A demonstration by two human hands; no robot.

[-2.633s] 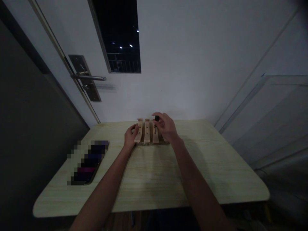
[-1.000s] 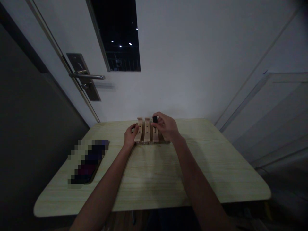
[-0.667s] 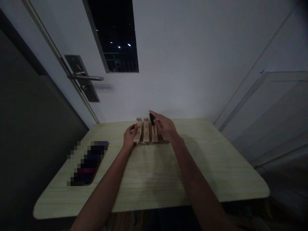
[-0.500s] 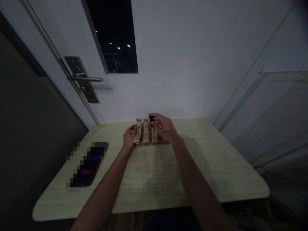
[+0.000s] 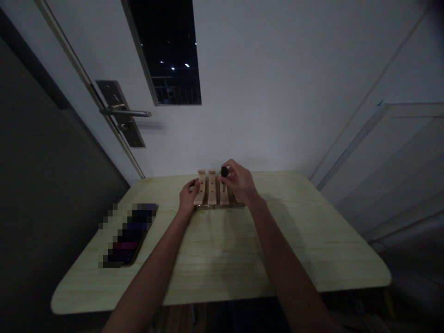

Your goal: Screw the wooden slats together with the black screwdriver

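Observation:
A small wooden rack lies near the far edge of the table, with curved pale slats (image 5: 212, 189) side by side, dark holes or screws along them and a shiny clear strip at the front. My left hand (image 5: 188, 196) is closed on the rack's left end, thumb near the leftmost slat (image 5: 200, 188). My right hand (image 5: 240, 181) pinches a short screwdriver (image 5: 224, 171) by its black handle. The tool stands roughly upright over the third slat (image 5: 224, 197), its thin shaft pointing down at it. Whether the tip sits in a screw is too small to tell. My right hand hides the rack's right part.
A phone (image 5: 138, 236), partly pixelated, lies on the left of the pale wood-grain table (image 5: 222, 259). Behind the table stands a white door (image 5: 270, 92) with a metal handle (image 5: 126, 112) and a dark window (image 5: 166, 51).
My right hand has brought the screwdriver from a leftward lean to nearly upright above the third slat. My left hand keeps its hold on the rack. The whole view has shifted slightly.

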